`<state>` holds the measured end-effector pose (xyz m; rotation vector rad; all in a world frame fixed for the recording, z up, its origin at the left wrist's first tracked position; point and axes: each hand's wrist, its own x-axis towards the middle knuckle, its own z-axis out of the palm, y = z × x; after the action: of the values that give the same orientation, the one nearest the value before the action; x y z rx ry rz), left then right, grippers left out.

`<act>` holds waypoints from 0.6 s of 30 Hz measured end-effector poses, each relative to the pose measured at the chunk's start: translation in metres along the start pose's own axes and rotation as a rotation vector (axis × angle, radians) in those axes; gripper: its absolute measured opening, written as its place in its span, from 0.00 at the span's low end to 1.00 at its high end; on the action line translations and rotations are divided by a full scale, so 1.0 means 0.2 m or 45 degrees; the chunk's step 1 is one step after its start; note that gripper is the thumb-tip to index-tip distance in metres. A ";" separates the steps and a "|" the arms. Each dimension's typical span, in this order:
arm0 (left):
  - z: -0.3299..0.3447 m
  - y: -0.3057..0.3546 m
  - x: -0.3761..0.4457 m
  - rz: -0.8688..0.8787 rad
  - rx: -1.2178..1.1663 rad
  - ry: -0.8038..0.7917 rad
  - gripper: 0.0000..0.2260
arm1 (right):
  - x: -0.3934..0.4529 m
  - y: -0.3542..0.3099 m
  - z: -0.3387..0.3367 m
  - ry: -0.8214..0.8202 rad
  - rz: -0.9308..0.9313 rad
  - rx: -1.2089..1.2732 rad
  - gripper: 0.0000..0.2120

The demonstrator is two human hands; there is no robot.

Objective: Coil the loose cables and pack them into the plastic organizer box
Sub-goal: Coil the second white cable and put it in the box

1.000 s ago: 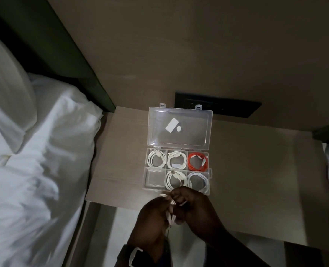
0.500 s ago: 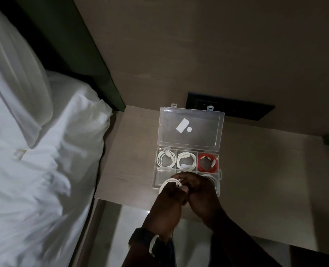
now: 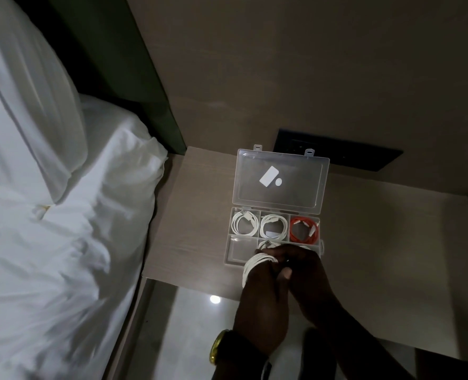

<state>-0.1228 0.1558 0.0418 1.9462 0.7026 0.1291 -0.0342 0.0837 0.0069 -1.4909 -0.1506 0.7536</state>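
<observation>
Inside organizer box (image 3: 279,185): three white coils, one orange coil (image 3: 304,229)

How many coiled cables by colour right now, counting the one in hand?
White, in box: 3 visible, far-left, far-middle, near-middle partly hidden by the hands
Orange, in box: 1
White, in left hand: 1
Total visible: 5
Near-right compartment is hidden behind the right hand.
</observation>
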 end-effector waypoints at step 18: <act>-0.06 0.12 0.00 0.260 0.124 -0.024 0.15 | 0.03 -0.12 -0.06 -0.002 0.112 0.005 0.12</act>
<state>-0.1170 0.1577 0.0673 2.1076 0.5046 0.2048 -0.0148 0.0789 0.0256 -1.5006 -0.0851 0.8255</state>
